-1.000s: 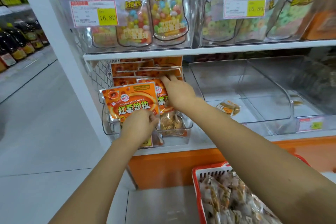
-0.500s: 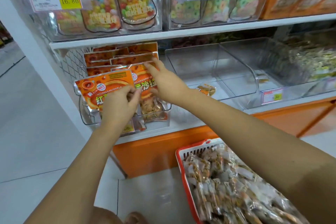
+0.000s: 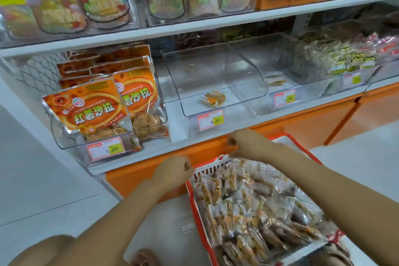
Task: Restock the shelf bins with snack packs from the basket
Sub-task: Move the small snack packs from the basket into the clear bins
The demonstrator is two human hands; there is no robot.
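A red basket point(image 3: 199, 218) on the floor is heaped with small clear snack packs point(image 3: 254, 205). My left hand point(image 3: 172, 171) hovers at the basket's far left corner, fingers curled shut and holding nothing. My right hand point(image 3: 248, 143) is above the basket's far rim, fingers also curled with nothing in them. On the lower shelf a clear bin point(image 3: 244, 101) holds a single small snack pack point(image 3: 213, 98). To its left, another bin point(image 3: 71, 140) stands full of orange sweet-potato bags point(image 3: 90, 108).
A second clear bin point(image 3: 302, 90) to the right is nearly bare, and beyond it lies a bin of yellow-printed packs point(image 3: 343, 58). The upper shelf carries candy bags point(image 3: 103, 0). An orange base panel point(image 3: 302, 121) runs under the shelf. My knee point(image 3: 49, 250) shows at bottom left.
Both hands let go of the orange bags and dropped down to the basket's far rim. The view swung right and down, bringing more of the basket into sight.
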